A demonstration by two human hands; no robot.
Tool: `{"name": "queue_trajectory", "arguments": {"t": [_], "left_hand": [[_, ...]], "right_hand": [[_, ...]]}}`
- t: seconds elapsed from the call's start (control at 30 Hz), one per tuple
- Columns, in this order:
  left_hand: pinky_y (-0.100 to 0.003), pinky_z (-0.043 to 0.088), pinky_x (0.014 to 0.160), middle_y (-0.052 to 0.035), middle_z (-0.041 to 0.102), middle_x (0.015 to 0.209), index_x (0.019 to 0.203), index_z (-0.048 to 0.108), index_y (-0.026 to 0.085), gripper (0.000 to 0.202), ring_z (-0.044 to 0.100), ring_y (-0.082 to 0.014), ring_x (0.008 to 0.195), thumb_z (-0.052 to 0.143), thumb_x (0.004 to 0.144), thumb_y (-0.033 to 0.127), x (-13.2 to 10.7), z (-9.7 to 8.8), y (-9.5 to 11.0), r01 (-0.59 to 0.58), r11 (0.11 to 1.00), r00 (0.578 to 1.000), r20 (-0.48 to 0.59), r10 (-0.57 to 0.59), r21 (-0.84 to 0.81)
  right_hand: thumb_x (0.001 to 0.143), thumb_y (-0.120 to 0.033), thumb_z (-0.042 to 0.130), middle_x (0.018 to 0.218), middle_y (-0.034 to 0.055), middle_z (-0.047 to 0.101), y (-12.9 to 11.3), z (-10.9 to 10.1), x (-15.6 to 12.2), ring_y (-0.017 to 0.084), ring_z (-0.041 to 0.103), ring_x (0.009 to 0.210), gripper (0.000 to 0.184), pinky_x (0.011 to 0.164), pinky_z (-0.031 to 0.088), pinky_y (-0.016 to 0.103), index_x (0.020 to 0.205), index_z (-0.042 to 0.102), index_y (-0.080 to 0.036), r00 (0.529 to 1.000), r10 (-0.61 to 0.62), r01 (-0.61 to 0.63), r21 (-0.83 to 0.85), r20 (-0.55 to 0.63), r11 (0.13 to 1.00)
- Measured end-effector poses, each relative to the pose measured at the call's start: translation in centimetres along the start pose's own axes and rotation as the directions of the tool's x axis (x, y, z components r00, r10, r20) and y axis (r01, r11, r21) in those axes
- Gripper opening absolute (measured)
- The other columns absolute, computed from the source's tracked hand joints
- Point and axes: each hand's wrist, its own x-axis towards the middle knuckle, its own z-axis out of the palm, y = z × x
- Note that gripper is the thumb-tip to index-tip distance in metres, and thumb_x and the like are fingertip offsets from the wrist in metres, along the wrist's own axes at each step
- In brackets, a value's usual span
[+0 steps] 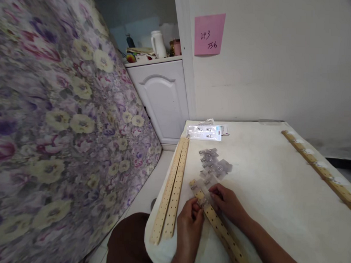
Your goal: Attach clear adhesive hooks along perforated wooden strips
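A long wooden strip with rows of holes (pixel 218 225) lies slantwise on the table in front of me. Clear plastic pieces, each with small metal parts, sit across its far end; one clear piece (pixel 202 202) is by my left fingertips. My left hand (pixel 190 217) is closed, its curled fingers touching the strip's left edge at that piece. On the other side, my right hand (pixel 223 199) has thumb and fingers pinched together beside the strip, near another clear plastic piece (pixel 209 182). What lies between the right fingertips is too small to make out.
Loose clear pieces (pixel 210 160) form a pile beyond my hands. Two more holed strips (pixel 175 197) lie along the table's left edge. A blister pack (pixel 204 132) rests at the back. At the right edge lies a strip with clear pieces attached (pixel 319 167). A flowered curtain (pixel 62 122) hangs left.
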Motion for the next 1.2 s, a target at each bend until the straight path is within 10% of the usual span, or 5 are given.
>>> {"name": "queue_trajectory", "arguments": {"t": [0.57,1.2], "left_hand": [[-0.034,0.048,0.088,-0.0082,0.062,0.103,0.106,0.064,0.021,0.029,0.058,-0.0196,0.099,0.04,0.09,0.021,-0.44,-0.43,-0.27,-0.253,0.967,0.965,-0.059,0.255,0.033],[-0.032,0.049,0.083,-0.0068,0.06,0.095,0.101,0.065,0.02,0.028,0.059,-0.0185,0.091,0.041,0.088,0.017,-0.59,-0.19,-0.16,-0.24,0.969,0.97,-0.026,0.242,0.054]], "right_hand": [[0.079,-0.02,0.046,0.06,-0.0042,0.058,0.13,0.04,-0.19,0.012,0.056,0.049,0.011,0.053,0.044,0.024,0.086,0.055,-0.02,1.0,0.01,-0.01,0.038,0.01,0.999],[0.076,-0.025,0.054,0.066,-0.0005,0.061,-0.22,0.19,-0.3,0.015,0.056,0.061,0.012,0.058,0.043,0.025,0.085,0.059,-0.018,0.999,-0.012,0.01,-0.051,-0.047,0.999]]}}
